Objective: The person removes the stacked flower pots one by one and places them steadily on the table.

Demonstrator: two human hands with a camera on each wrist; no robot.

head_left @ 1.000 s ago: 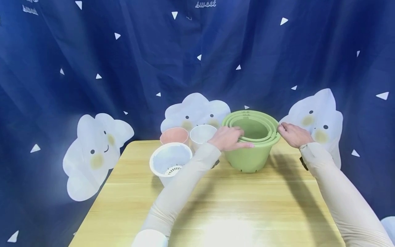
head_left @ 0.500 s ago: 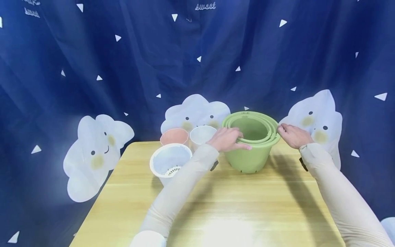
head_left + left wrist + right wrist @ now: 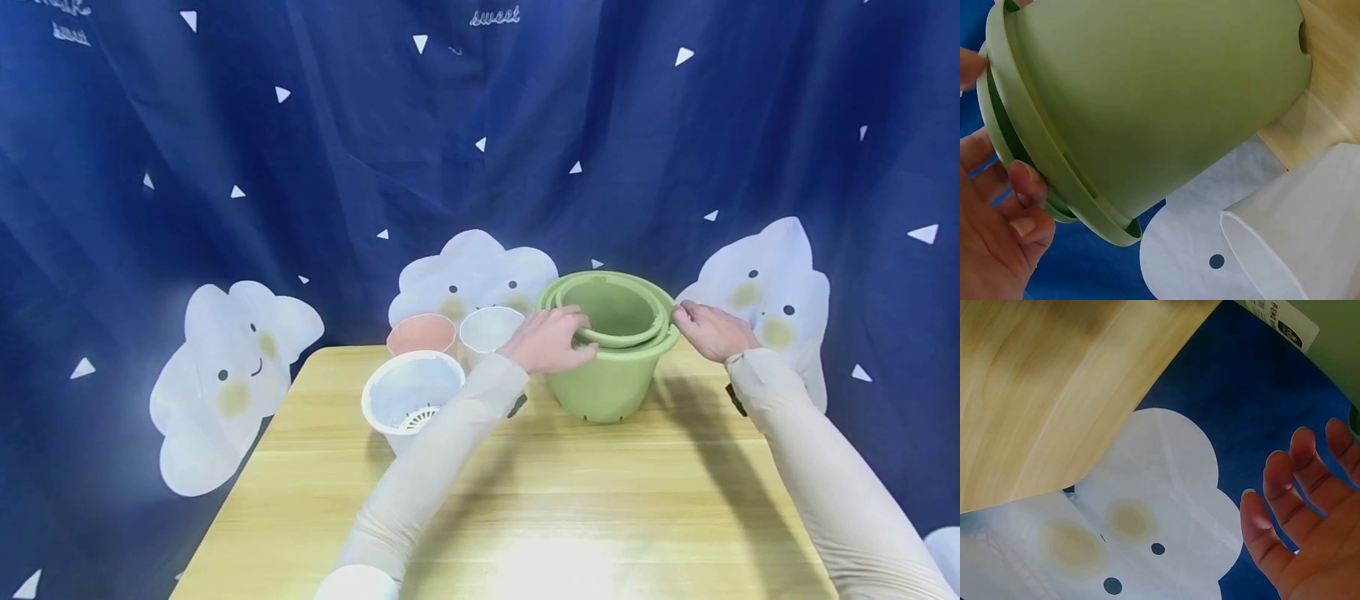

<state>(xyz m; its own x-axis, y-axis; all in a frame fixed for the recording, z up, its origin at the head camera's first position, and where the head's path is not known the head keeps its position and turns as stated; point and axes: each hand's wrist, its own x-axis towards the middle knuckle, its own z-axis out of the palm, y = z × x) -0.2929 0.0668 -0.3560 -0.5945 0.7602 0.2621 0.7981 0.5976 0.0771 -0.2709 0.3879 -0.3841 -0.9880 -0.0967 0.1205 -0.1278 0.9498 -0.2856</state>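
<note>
Green nested pots (image 3: pixel 609 350) are sitting upright near the back of the wooden table (image 3: pixel 525 500). The left hand (image 3: pixel 547 340) is curling its fingers (image 3: pixel 1025 187) over the near-left rim, pinching the inner pots' edges. The right hand (image 3: pixel 711 330) is touching the right rim, its fingers (image 3: pixel 1285 481) lying straight and slightly spread. A white slotted pot (image 3: pixel 411 398), a pink pot (image 3: pixel 422 333) and a white cup (image 3: pixel 489 328) are standing just left, before the blue cloud curtain (image 3: pixel 300 167).

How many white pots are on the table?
2: a slotted white pot at the table's left front, and a plain white pot behind it, beside the pink pot. Others may be hidden behind the left arm.
</note>
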